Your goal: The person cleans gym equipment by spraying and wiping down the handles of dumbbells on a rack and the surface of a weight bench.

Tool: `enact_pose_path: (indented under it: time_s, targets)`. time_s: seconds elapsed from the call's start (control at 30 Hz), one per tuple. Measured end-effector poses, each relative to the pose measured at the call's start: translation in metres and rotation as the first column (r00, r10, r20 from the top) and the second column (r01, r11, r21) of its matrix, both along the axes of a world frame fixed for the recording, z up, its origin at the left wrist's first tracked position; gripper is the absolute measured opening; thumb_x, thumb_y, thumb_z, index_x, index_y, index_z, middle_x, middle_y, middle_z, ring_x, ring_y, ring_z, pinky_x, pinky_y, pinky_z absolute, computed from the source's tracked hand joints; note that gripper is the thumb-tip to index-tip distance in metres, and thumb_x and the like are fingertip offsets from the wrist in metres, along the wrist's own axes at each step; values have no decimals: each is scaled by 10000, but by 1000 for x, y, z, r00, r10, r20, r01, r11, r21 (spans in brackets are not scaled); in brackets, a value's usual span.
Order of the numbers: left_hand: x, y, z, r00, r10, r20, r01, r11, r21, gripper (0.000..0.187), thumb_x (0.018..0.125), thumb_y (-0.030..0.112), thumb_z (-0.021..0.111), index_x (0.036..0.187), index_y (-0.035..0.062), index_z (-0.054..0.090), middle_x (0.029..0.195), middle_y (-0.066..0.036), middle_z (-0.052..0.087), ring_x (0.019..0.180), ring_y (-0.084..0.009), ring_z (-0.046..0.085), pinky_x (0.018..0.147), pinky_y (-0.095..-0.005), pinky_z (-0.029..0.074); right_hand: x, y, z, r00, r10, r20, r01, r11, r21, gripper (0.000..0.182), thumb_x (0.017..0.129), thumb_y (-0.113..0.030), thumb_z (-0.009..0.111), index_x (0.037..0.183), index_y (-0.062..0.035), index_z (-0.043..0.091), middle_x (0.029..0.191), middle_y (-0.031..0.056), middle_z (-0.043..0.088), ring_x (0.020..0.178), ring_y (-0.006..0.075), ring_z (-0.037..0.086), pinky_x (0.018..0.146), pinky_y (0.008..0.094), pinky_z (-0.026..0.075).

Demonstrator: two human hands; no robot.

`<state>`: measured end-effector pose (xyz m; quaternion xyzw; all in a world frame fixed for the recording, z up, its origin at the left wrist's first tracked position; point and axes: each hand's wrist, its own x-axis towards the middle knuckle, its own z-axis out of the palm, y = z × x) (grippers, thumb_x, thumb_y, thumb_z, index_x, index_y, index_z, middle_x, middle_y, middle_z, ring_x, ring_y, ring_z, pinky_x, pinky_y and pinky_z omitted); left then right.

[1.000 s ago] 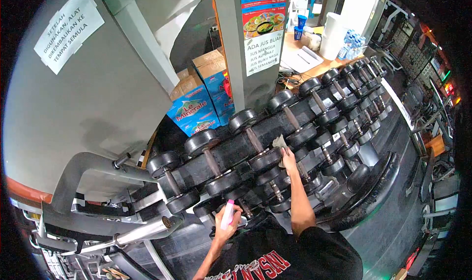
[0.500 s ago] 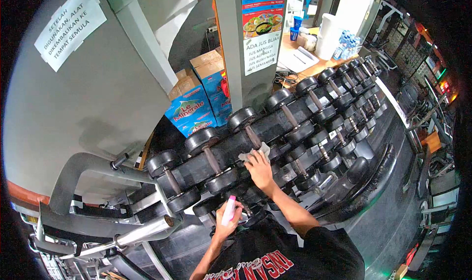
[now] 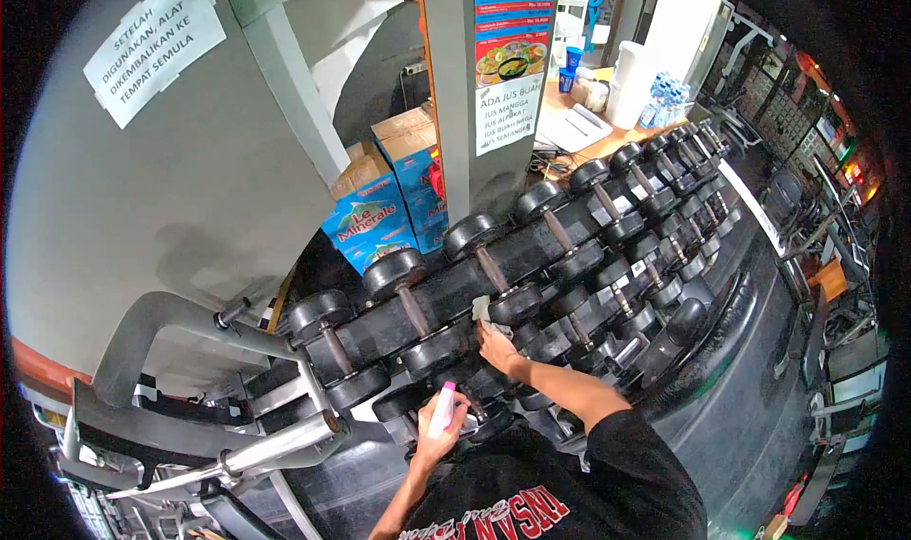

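My left hand (image 3: 439, 436) is wrapped round a white bottle with a pink cap (image 3: 443, 409), held upright in front of my shirt. My right hand (image 3: 495, 343) grips a pale cloth (image 3: 482, 310), which lies against the near end of a black dumbbell (image 3: 515, 305) on the upper row of the rack. That dumbbell's handle (image 3: 492, 269) shows beyond the cloth. Left of it, another dumbbell (image 3: 414, 310) rests on the same row. Part of the cloth is hidden by my fingers.
More dumbbells (image 3: 598, 198) continue on two rows toward the upper right. A metal machine frame (image 3: 275, 450) stands at the lower left. Behind the rack are a pillar (image 3: 460, 113), blue boxes (image 3: 370, 219) and a wooden counter (image 3: 607, 141). A black padded bench (image 3: 707, 350) lies right.
My right hand and the cloth have moved down from the dumbbell's handle to its near end. My left hand still holds the bottle in nearly the same place. The view has shifted slightly.
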<state>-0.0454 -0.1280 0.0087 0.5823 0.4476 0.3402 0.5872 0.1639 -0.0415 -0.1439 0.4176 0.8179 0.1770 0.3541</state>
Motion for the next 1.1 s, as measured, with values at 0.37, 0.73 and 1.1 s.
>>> enact_pose_path:
  time_s: [0.37, 0.73, 1.1]
  targets:
    - [-11, -2, 1, 994, 74, 79, -76, 997, 21, 70, 867, 47, 597, 924, 8, 605, 664, -35, 595, 552, -87, 565, 507, -246, 448, 15, -4, 33, 695, 30, -718, 241, 932, 272, 250, 762, -194, 550, 950, -90, 680, 1090, 71, 600, 1200, 280, 471, 1098, 397, 308]
    - [-16, 6, -6, 991, 133, 31, -134, 990, 46, 54, 868, 20, 583, 917, 2, 598, 642, -24, 584, 558, -83, 571, 526, -237, 446, 65, -3, 83, 90, 46, -995, 846, 523, 100, 312, 781, 19, 537, 1028, -149, 628, 1116, 108, 565, 1093, 339, 518, 899, 422, 456]
    - [14, 3, -7, 998, 58, 8, -58, 998, -5, 65, 866, 21, 580, 925, 4, 601, 657, -30, 591, 573, -90, 577, 547, -249, 462, 171, -6, -215, -835, 109, 539, -450, 427, -784, 291, 931, -243, 443, 1118, -101, 614, 1089, 65, 657, 1001, 234, 627, 867, 376, 517]
